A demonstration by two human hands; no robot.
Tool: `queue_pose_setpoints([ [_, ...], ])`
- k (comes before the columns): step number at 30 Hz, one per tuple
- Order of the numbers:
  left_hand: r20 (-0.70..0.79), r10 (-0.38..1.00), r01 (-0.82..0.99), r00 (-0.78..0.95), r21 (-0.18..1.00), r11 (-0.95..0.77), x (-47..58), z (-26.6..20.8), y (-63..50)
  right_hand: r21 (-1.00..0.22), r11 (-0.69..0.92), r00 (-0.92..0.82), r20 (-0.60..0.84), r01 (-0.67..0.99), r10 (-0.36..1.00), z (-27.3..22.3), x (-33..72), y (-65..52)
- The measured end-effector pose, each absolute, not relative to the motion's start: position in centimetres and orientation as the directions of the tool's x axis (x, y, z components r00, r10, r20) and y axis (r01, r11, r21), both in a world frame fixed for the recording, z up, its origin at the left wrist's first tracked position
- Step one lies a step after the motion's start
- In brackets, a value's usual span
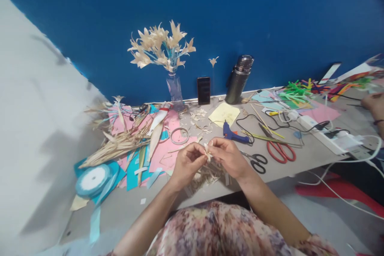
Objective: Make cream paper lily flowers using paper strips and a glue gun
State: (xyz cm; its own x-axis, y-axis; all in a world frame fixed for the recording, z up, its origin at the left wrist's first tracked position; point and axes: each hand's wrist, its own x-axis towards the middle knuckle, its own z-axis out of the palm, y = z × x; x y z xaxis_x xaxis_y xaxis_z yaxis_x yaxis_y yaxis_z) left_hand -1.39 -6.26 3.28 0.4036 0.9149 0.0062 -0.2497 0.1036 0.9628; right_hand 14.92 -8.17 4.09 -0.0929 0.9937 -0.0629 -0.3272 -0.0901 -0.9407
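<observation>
Over the front part of the table, my left hand (189, 163) and my right hand (229, 156) meet, fingertips closed in a pinch. Between them they hold a small cream husk flower (208, 153), partly covered by the fingers. A heap of pale husk scraps (207, 176) lies below my hands. Black-handled scissors (257, 162) lie just right of my right hand, with a blue glue gun (234, 133) behind it. To the left of my left hand are pink paper (163, 162) and a roll of tape (179, 136).
Husk flowers (162, 44) stand in a clear bottle (175, 90) by the wall, near a phone (204, 91) and a flask (239, 80). Dried husks (115, 150) and a ribbon spool (92, 180) lie left. Red-handled scissors (281, 152), a power strip (322, 134) and another person's hand (373, 106) are right.
</observation>
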Motion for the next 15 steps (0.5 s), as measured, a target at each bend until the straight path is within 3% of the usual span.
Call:
queue_pose_setpoints([
  [3,-0.036,0.87,-0.279,0.492,0.94,0.196,-1.8,3.2,-6.3,-0.919,-0.119,-0.072,-0.099,-0.376,0.992,4.2,14.7,-8.3],
  [6,-0.042,0.895,-0.278,0.444,0.943,0.182,-2.5,3.1,-6.4,-0.913,-0.1,-0.058,-0.084,-0.396,0.995,4.2,14.6,-8.5],
  [12,0.208,0.932,0.024,0.296,0.974,-0.225,-3.5,4.2,-6.7,-0.947,-0.066,-0.062,-0.048,-0.315,0.997,4.7,13.8,-8.7],
  [15,0.264,0.919,0.119,0.293,0.944,-0.309,-3.7,4.9,-6.5,-0.953,-0.062,-0.095,-0.035,-0.297,0.995,5.1,13.3,-8.3],
])
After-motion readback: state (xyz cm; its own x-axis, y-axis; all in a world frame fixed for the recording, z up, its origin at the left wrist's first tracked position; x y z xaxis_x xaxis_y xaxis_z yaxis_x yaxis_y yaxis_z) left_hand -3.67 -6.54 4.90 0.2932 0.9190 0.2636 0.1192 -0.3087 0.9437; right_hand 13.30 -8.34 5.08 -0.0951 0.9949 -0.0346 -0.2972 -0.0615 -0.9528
